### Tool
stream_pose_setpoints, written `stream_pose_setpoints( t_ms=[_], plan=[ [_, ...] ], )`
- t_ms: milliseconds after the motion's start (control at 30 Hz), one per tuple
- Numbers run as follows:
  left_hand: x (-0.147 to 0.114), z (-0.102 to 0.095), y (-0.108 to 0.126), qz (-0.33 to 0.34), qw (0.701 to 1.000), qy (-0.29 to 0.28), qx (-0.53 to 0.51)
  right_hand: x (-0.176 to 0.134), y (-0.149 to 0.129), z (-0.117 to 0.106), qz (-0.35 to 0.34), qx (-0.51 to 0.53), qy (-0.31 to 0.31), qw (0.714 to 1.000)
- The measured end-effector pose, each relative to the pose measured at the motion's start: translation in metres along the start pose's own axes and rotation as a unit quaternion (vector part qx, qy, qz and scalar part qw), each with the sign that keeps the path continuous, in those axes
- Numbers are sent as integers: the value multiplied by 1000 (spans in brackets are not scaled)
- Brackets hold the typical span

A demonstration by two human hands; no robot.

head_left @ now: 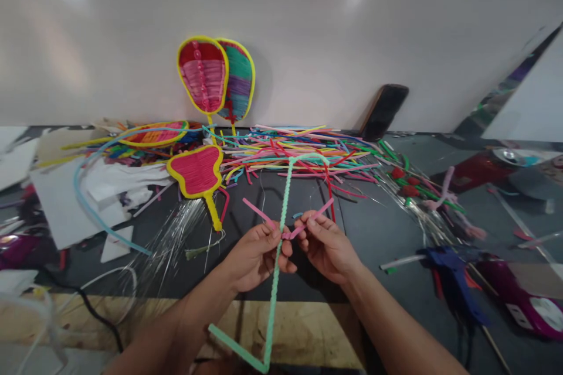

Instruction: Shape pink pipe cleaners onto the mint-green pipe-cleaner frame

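Observation:
Between my hands stands a long mint-green twisted pipe cleaner (285, 199), hooked over at its top and bent sharply at its lower end. A short pink pipe cleaner (323, 209) crosses it and wraps round its middle. The thumb and fingers of my left hand (263, 252) pinch the green stem at that crossing, with one pink end poking up on the left. My right hand (328, 246) grips the pink piece just right of the stem. A red pipe cleaner (329, 190) hangs near the hooked top; whether it is attached I cannot tell.
Loose pipe cleaners (264, 149) lie heaped along the wall. Two yellow-rimmed fans (202, 76) lean there, with a small pink-and-yellow one (197, 173) in front. A phone (385, 111) stands upright. At right are a blue glue gun (457, 281) and a purple device (523, 299).

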State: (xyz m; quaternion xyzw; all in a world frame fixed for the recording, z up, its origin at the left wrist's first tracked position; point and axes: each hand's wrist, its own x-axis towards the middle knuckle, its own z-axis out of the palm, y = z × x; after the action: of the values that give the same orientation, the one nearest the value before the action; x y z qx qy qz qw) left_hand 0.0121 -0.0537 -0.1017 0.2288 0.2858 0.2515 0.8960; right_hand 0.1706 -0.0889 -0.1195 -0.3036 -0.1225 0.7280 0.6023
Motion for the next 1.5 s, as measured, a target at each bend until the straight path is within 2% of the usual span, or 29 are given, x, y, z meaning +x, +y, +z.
stream_pose_setpoints(
  t_ms=[133,300,533,633,700,733,833,900,933,1000,1100,1300,1433,1500],
  plan=[
    [-1,2,4,16,999,22,-17,2,2,1,-21,-52,15,998],
    [1,0,3,4,999,38,-6,0,1,5,-43,-68,25,996],
    [2,1,5,43,997,68,5,1,9,1,-25,-102,32,994],
    [2,3,8,61,994,96,-2,0,14,1,-44,-167,34,984],
    [4,2,8,90,988,125,-1,-2,15,1,-107,-267,32,957],
    [5,2,8,107,984,140,6,-3,15,1,-153,-330,26,931],
    [8,-1,6,144,970,186,68,-5,12,1,-306,-494,-9,813],
    [8,-2,5,162,955,211,131,-6,8,1,-379,-556,-38,738],
    [9,-2,4,168,947,218,163,-6,5,1,-404,-574,-48,711],
    [8,-2,3,175,935,220,218,-6,1,1,-431,-593,-59,678],
    [7,-1,1,175,923,211,270,-7,-3,1,-434,-598,-63,671],
    [8,-4,-3,156,928,191,281,-9,-5,-1,-390,-601,-38,696],
    [8,-3,-5,142,944,154,257,-10,-7,1,-398,-614,2,681],
    [8,-1,-6,137,940,155,270,-10,-8,2,-392,-626,22,674]
  ],
)
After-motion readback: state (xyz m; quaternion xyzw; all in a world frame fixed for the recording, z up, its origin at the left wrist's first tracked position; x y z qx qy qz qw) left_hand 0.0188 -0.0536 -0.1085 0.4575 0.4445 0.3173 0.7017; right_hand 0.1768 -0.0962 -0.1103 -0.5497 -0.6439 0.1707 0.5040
